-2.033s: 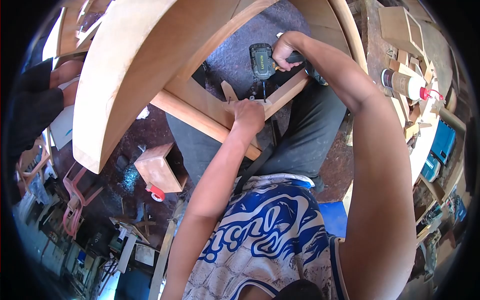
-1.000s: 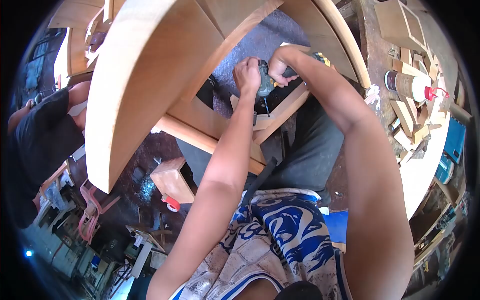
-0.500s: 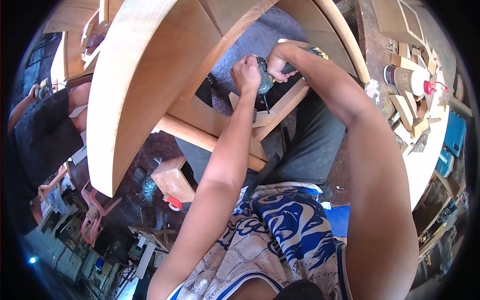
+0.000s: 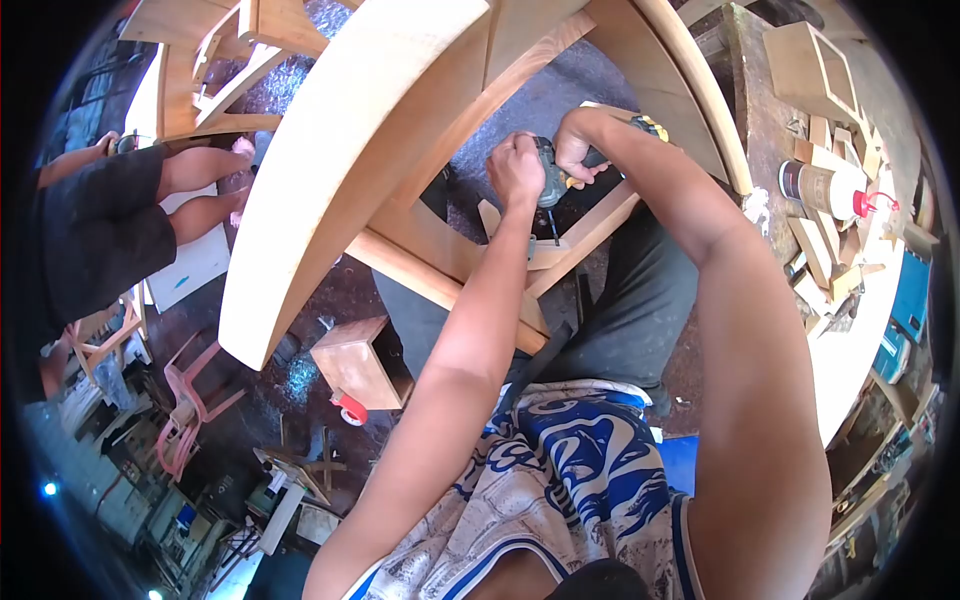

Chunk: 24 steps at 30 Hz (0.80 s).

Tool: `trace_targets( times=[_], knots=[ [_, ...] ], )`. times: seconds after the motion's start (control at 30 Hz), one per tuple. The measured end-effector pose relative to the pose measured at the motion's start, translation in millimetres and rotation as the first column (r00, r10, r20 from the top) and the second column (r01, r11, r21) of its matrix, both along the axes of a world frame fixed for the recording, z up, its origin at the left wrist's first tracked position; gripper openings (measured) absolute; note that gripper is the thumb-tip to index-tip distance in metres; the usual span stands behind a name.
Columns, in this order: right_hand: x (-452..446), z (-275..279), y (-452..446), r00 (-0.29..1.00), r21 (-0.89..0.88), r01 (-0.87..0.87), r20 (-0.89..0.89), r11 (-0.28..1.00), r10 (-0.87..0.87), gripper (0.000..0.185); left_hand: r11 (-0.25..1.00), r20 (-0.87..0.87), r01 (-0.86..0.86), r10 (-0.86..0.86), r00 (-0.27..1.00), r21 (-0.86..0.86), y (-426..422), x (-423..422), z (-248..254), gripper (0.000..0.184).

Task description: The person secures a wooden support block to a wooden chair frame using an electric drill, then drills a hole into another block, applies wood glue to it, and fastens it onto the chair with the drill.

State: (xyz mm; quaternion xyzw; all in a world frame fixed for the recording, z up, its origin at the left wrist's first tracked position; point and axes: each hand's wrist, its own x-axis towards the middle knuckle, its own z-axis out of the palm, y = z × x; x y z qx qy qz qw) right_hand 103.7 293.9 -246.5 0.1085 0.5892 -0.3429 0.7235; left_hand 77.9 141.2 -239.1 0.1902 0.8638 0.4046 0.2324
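Note:
A dark cordless drill (image 4: 549, 186) points its thin bit (image 4: 556, 232) down at a small wooden corner block (image 4: 545, 256) inside a curved wooden frame (image 4: 290, 200). My right hand (image 4: 578, 150) is closed around the drill's handle, its fingers near the yellow trigger area. Against the drill's body, my left hand (image 4: 516, 172) is curled with the fingers pressed to it; its far side is hidden. Below the bit, a wooden rail (image 4: 585, 238) meets the block. Whether the bit tip has entered the wood is too small to tell.
At right, a bench holds a glue bottle (image 4: 825, 188) with a red cap, wood offcuts (image 4: 815, 250) and a wooden box (image 4: 810, 65). A small box (image 4: 360, 360) and red tape roll (image 4: 348, 408) are on the floor. Another person (image 4: 110, 220) stands at left, near a pink chair (image 4: 190, 400).
The view has swung, so the frame, drill and both hands appear farther right and slightly lower. Both hands keep their hold, and the bit still points at the same corner.

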Motion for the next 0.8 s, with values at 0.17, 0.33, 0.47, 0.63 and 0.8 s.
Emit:
trace_targets(
  times=[0.17, 0.33, 0.47, 0.63, 0.8],
  knots=[
    [7.4, 10.1, 3.4, 0.997, 0.009, 0.048, -0.056, 0.999, -0.048, 0.031, 0.984, 0.155, 0.066, -0.041, 0.987, -0.164, 4.6, -6.0, 23.1, 0.048],
    [21.1, 16.9, 7.4, 0.978, 0.018, 0.135, -0.161, 0.991, -0.13, 0.028, 0.973, 0.309, 0.119, -0.178, 0.934, 0.2, -24.3, -40.9, 54.3, 0.042],
    [45.4, 31.4, 19.9, 0.813, -0.1, 0.491, -0.305, 0.865, -0.496, 0.027, 0.884, 0.212, 0.468, -0.453, 0.866, -0.023, -48.1, -66.0, 92.5, 0.044],
    [72.4, 38.2, 16.0, 0.604, -0.273, 0.708, -0.244, 0.651, -0.759, 0.023, 0.733, 0.21, 0.667, -0.637, 0.742, -0.133, -33.6, -69.5, 117.5, 0.061],
    [74.1, 11.9, -8.2, 0.543, -0.371, 0.731, -0.193, 0.573, -0.817, 0.017, 0.712, 0.344, 0.698, -0.638, 0.689, -0.079, -14.0, -60.9, 73.8, 0.079]
  ],
)
